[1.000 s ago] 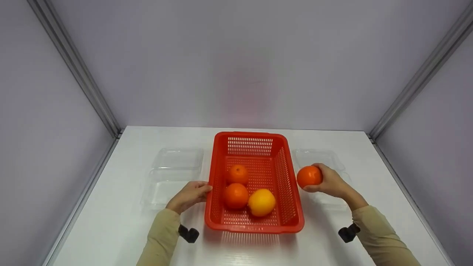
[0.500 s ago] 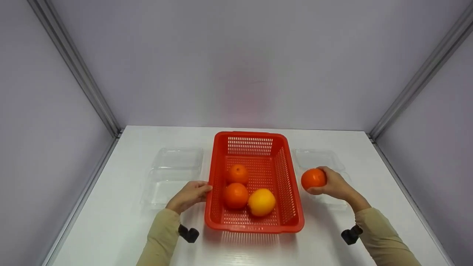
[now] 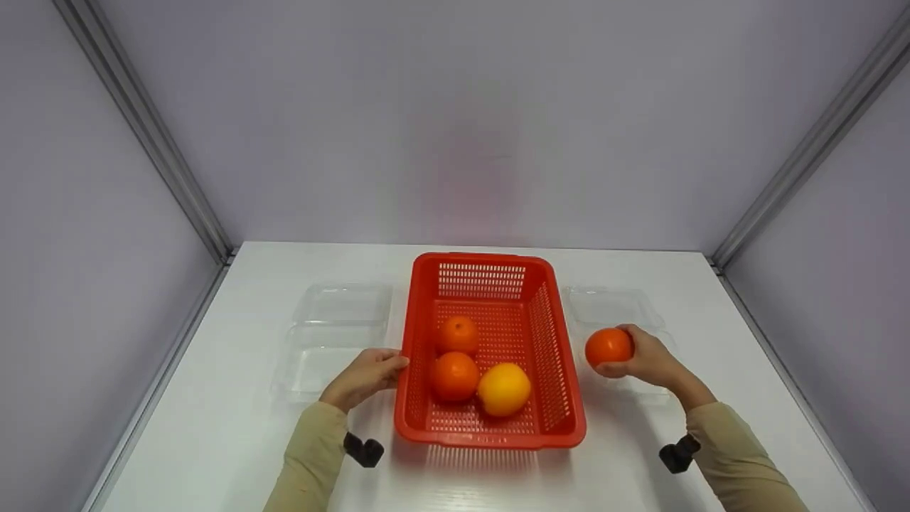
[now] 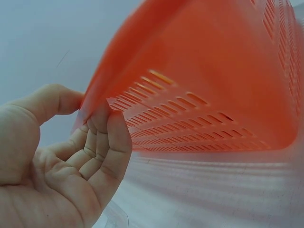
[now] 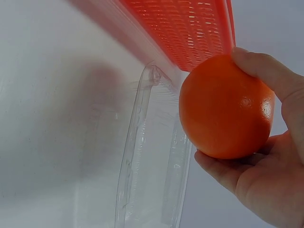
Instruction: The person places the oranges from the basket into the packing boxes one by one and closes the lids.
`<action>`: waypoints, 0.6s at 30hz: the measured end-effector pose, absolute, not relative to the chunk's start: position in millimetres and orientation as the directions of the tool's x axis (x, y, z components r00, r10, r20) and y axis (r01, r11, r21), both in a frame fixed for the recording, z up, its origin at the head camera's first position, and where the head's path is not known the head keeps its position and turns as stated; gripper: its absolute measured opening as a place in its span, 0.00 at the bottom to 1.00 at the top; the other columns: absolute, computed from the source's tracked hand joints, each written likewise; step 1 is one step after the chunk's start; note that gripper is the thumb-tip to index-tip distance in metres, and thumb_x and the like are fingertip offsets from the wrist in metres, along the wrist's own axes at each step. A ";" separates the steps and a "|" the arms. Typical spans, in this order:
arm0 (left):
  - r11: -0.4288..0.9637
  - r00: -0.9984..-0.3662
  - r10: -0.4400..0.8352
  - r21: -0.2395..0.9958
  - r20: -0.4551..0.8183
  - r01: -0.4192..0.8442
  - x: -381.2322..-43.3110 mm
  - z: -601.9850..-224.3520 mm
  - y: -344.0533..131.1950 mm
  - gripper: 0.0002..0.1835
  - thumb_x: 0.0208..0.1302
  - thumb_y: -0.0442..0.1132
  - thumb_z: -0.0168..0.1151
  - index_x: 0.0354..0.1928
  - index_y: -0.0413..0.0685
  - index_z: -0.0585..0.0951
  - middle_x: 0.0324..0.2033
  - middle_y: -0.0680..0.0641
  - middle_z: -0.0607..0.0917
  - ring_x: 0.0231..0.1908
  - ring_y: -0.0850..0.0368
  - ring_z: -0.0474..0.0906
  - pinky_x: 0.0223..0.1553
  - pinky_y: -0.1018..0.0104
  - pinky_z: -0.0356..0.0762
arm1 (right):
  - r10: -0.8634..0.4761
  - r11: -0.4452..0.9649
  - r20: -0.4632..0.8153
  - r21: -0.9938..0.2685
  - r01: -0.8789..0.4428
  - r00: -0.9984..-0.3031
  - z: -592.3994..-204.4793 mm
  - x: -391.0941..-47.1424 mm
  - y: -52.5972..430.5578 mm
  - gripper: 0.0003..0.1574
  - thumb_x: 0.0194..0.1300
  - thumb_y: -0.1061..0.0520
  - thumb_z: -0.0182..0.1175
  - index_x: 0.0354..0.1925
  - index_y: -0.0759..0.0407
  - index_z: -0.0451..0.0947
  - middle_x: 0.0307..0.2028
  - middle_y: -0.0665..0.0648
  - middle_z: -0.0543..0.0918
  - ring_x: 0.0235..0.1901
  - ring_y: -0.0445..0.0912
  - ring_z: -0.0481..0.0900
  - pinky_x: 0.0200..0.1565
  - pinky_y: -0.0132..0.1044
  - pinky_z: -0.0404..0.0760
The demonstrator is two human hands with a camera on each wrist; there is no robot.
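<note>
My left hand (image 3: 366, 375) pinches the left rim of a red plastic basket (image 3: 490, 439), thumb on one side and fingers on the other in the left wrist view. Inside the basket lie two oranges, one orange (image 3: 458, 335) behind another orange (image 3: 455, 377), and a yellow-orange fruit (image 3: 504, 390) beside them. To the right of the basket my right hand (image 3: 650, 359) grips a further orange (image 5: 227, 107) between thumb and fingers. That orange is held up over an open clear plastic clamshell box (image 5: 152, 156), whose near part is partly covered by the hand in the head view.
A second clear plastic clamshell box (image 3: 334, 341) lies open left of the basket. All stands on a white table (image 3: 206, 427) with pale walls at the back and both sides. The basket's right wall (image 5: 190, 28) is close to the right-hand box.
My right hand has moved a little rightward and toward me with the orange, away from the basket's right rim. The left hand and the basket have stayed in place.
</note>
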State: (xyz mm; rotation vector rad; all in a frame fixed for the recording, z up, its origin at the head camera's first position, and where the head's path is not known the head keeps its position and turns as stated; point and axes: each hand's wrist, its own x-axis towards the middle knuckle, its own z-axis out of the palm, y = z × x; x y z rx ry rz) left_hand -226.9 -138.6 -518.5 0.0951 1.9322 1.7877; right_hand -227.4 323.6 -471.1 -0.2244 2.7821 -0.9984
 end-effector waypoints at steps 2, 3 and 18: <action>0.129 -0.872 0.382 0.952 -0.306 -0.278 -226.7 -518.5 -138.7 0.18 0.69 0.37 0.51 0.50 0.26 0.75 0.28 0.56 0.81 0.31 0.66 0.78 0.38 0.74 0.81 | -0.197 0.764 -0.119 -0.641 -0.077 -0.973 -472.4 -227.3 325.2 0.48 0.50 0.49 0.73 0.59 0.75 0.64 0.52 0.74 0.77 0.46 0.60 0.79 0.48 0.53 0.81; 0.126 -0.872 0.383 0.952 -0.305 -0.278 -226.8 -518.6 -138.7 0.18 0.69 0.37 0.51 0.50 0.26 0.75 0.28 0.56 0.81 0.31 0.66 0.79 0.39 0.74 0.81 | -0.195 0.765 -0.121 -0.640 -0.074 -0.973 -473.1 -227.4 326.0 0.48 0.50 0.49 0.73 0.59 0.75 0.64 0.51 0.74 0.77 0.46 0.59 0.79 0.47 0.53 0.81; 0.131 -0.871 0.386 0.952 -0.306 -0.276 -225.8 -516.0 -139.8 0.21 0.70 0.37 0.51 0.54 0.24 0.73 0.30 0.56 0.83 0.32 0.67 0.80 0.40 0.73 0.81 | -0.149 0.773 -0.188 -0.634 0.004 -0.971 -485.5 -230.6 334.1 0.50 0.51 0.45 0.71 0.60 0.74 0.62 0.52 0.73 0.77 0.46 0.57 0.78 0.49 0.51 0.80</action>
